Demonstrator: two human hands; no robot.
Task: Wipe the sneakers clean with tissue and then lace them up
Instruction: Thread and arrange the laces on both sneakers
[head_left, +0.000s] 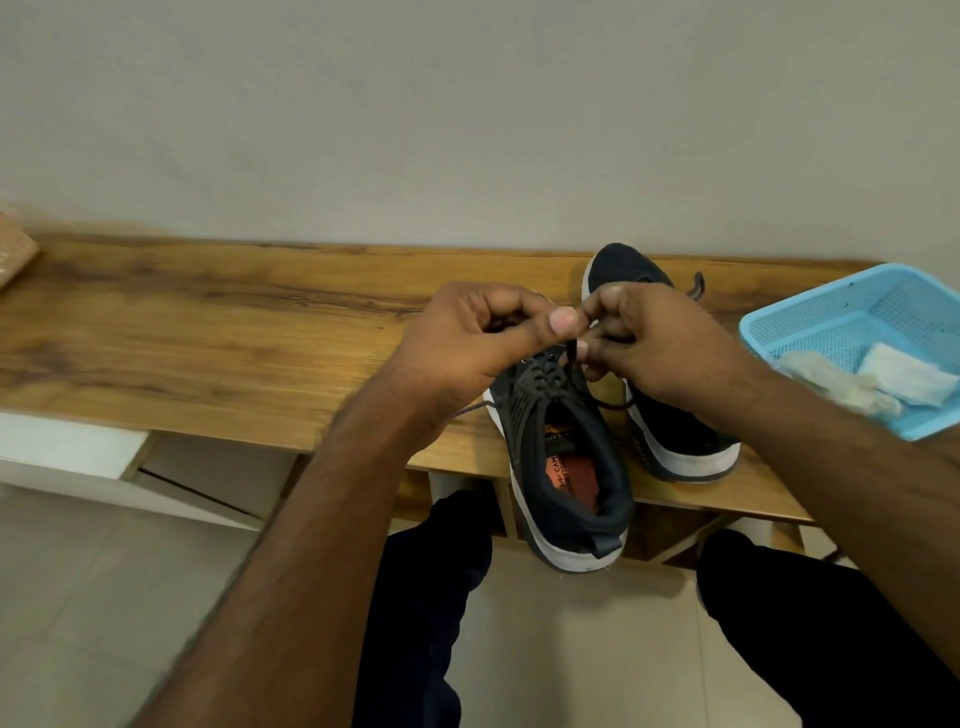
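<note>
Two dark sneakers with white soles stand on the wooden table. The near sneaker has its heel hanging over the front edge, and its orange insole shows. The far sneaker lies behind and to its right, partly hidden by my right hand. My left hand and my right hand meet above the near sneaker's lacing, and each pinches a part of the dark shoelace. Loose lace ends trail left and right of the shoe.
A light blue plastic basket sits at the table's right end with crumpled white tissues in it. A brown object is at the far left edge. A plain wall rises behind; my dark-trousered legs are below, over a tiled floor.
</note>
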